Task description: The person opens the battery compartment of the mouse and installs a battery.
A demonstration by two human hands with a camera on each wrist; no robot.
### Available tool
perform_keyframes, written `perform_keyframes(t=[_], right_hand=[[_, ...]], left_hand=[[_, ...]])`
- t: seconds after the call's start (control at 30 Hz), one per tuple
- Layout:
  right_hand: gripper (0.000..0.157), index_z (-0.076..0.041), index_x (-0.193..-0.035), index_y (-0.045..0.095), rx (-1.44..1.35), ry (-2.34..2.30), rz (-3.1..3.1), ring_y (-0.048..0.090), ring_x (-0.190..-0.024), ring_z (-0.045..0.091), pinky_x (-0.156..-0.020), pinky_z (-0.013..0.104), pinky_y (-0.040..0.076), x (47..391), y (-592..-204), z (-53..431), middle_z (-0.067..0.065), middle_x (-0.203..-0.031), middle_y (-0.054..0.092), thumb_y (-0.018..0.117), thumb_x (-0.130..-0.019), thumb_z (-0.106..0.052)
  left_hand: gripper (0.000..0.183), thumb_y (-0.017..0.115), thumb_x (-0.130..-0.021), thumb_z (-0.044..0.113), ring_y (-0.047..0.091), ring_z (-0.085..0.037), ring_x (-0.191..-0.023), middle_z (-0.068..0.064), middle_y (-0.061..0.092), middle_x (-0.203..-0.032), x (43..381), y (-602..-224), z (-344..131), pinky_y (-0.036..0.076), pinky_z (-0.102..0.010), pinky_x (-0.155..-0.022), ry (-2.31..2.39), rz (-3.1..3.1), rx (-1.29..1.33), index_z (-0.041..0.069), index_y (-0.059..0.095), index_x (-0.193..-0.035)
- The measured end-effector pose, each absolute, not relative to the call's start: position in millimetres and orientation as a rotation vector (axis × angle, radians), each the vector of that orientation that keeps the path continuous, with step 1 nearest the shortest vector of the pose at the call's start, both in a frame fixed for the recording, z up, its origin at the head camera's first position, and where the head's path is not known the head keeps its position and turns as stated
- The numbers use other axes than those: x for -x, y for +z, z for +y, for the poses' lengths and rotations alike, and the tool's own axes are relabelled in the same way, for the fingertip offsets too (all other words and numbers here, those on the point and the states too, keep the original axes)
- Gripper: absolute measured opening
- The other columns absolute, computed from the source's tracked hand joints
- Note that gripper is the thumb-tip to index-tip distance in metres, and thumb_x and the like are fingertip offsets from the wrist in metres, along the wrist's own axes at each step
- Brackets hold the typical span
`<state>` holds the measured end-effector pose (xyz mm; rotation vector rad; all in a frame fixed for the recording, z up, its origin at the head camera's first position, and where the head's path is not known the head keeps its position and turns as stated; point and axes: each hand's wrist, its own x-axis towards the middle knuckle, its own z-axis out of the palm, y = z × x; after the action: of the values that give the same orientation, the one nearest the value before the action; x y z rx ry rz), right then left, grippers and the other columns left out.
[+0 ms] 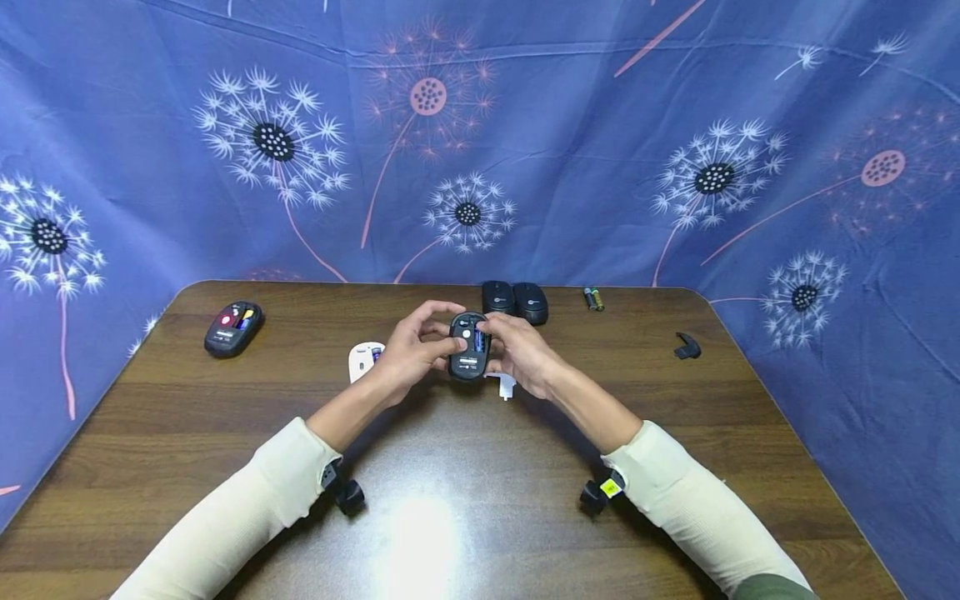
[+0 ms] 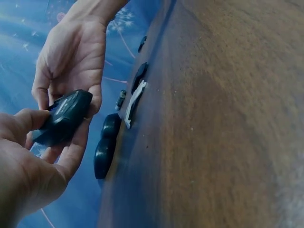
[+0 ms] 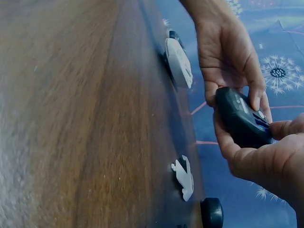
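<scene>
A black computer mouse (image 1: 468, 368) is held up over the table, underside facing up, its battery slot uncovered with a blue battery (image 1: 480, 337) inside. My left hand (image 1: 417, 346) grips its left side, thumb across the underside. On the other side my right hand (image 1: 525, 354) holds the edge, with its thumb at the slot. In the right wrist view, fingers of both hands wrap round the mouse (image 3: 240, 118). The left wrist view shows the mouse (image 2: 64, 118) tilted between the hands.
A white mouse (image 1: 360, 361) lies by my left wrist, a white cover (image 1: 506, 386) below my right hand. Behind stand two black mice (image 1: 498, 297) and two batteries (image 1: 593, 299). An upturned black mouse (image 1: 233, 330) lies far left, a black cover (image 1: 687, 346) far right.
</scene>
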<state>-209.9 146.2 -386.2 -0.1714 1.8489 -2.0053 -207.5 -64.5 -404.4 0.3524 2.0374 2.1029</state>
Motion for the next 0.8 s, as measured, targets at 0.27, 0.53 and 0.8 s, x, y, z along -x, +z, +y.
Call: perform_keyframes(t=[0.27,0.53,0.8], right_hand=[[0.043,0.005,-0.145,0.057,0.428,-1.679,2.386,0.073,-0.111,0.02,-0.098,0.033,0.066,204.7,-387.6,140.9,0.024,-0.13,0.073,0.037,-0.121,-0.024],[0.042,0.002,-0.14,0.065,0.423,-1.593,2.563,0.071,-0.114,0.023,-0.103,0.041,0.063,205.6,-391.3,140.6,0.021,-0.128,0.074,0.043,-0.121,-0.028],[0.041,0.004,-0.144,0.063,0.234,-1.847,2.237,0.071,-0.09,0.011,-0.077,0.026,0.066,207.6,-394.6,141.1,0.013,-0.119,0.072,0.049,-0.12,-0.026]], left_hand=[[0.059,0.074,-0.102,-0.007,0.077,-0.016,-0.087,-0.011,0.072,-0.112,204.3,-401.2,-63.2,0.071,-0.03,-0.071,2.153,1.968,-0.368,0.003,0.056,-0.157],[0.058,0.075,-0.103,-0.004,0.078,-0.018,-0.076,-0.012,0.073,-0.113,204.4,-401.5,-64.1,0.071,-0.031,-0.068,2.14,1.959,-0.326,0.006,0.056,-0.157],[0.059,0.074,-0.104,0.001,0.078,-0.016,-0.08,-0.013,0.075,-0.113,202.2,-402.5,-69.8,0.071,-0.032,-0.07,2.103,2.0,-0.213,0.008,0.055,-0.159]])
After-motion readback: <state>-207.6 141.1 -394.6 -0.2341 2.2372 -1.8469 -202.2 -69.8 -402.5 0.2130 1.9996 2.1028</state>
